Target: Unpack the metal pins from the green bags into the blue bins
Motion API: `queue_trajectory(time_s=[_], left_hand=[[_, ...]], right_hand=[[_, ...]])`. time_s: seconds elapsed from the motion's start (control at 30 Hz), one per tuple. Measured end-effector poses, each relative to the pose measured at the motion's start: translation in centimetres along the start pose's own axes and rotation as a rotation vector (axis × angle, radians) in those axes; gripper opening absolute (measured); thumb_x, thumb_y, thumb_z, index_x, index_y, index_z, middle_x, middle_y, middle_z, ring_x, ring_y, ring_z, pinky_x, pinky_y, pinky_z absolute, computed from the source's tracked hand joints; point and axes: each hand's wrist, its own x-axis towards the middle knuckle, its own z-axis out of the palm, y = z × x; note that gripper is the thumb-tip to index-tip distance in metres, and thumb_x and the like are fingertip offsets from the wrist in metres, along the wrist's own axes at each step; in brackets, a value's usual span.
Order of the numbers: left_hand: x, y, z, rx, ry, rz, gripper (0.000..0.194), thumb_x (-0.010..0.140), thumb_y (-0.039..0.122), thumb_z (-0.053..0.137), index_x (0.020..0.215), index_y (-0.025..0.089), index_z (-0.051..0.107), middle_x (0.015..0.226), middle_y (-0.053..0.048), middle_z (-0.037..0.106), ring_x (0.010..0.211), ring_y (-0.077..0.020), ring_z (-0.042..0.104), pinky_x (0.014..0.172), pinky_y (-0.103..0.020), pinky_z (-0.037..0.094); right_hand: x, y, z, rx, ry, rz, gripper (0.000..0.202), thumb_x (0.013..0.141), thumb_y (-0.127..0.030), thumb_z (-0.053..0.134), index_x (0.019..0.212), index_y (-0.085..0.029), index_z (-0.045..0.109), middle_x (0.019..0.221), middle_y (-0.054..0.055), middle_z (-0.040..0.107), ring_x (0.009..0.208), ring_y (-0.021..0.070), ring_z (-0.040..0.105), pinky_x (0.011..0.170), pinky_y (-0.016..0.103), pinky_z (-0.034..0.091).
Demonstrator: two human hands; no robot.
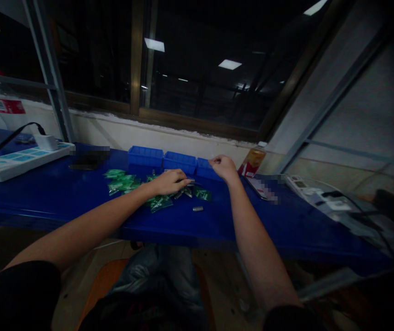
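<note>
My left hand [172,181] is over a pile of small metal pieces and green packets, its fingers closed around something I cannot make out. My right hand [223,166] is raised at the right blue bin [204,169], fingers pinched together; anything between them is too small to tell. Green plastic packets [121,181] lie left of my left hand, and another green packet [203,194] lies to its right. A single small metal cylinder [198,208] rests on the blue table nearer to me. The middle blue bin [179,162] and left blue bin [146,156] stand behind the pile.
On the blue table [62,202], a white power strip [28,161] and a dark flat object [88,159] are at left. A drink bottle [253,161] and a phone [261,188] are at right, before another power strip [316,195]. A red-labelled bottle [9,105] stands far left.
</note>
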Motion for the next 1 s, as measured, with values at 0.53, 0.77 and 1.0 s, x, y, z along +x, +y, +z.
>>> queue_trajectory(time_s=[0.53, 0.77, 1.0], left_hand=[[-0.2, -0.7, -1.9, 0.089, 0.062, -0.088, 0.032, 0.085, 0.031, 0.042, 0.097, 0.012, 0.063, 0.091, -0.011, 0.065, 0.082, -0.0192, 0.059, 0.074, -0.030, 0.043], [0.0, -1.3, -2.1, -0.021, 0.237, -0.223, 0.034, 0.080, 0.033, 0.051, 0.105, 0.011, 0.058, 0.091, -0.010, 0.066, 0.079, -0.0190, 0.061, 0.068, -0.028, 0.044], [0.1, -1.2, -2.7, -0.116, 0.335, -0.303, 0.017, 0.077, 0.024, 0.051, 0.083, 0.012, 0.062, 0.073, -0.006, 0.067, 0.066, -0.0147, 0.060, 0.061, -0.023, 0.043]], right_hand=[[-1.6, -2.7, 0.7, 0.395, -0.477, -0.257, 0.013, 0.066, -0.028, 0.057, 0.070, -0.016, 0.058, 0.062, -0.002, 0.056, 0.061, 0.0109, 0.050, 0.059, 0.025, 0.039], [-2.9, -5.0, 1.0, 0.694, -0.470, -0.217, 0.019, 0.064, -0.032, 0.061, 0.072, -0.016, 0.055, 0.063, -0.002, 0.056, 0.059, 0.0099, 0.051, 0.058, 0.024, 0.038], [-3.6, -6.0, 3.6, 0.635, -0.391, -0.286, 0.026, 0.069, -0.039, 0.058, 0.081, -0.016, 0.056, 0.062, -0.002, 0.054, 0.056, 0.0104, 0.049, 0.054, 0.023, 0.038]])
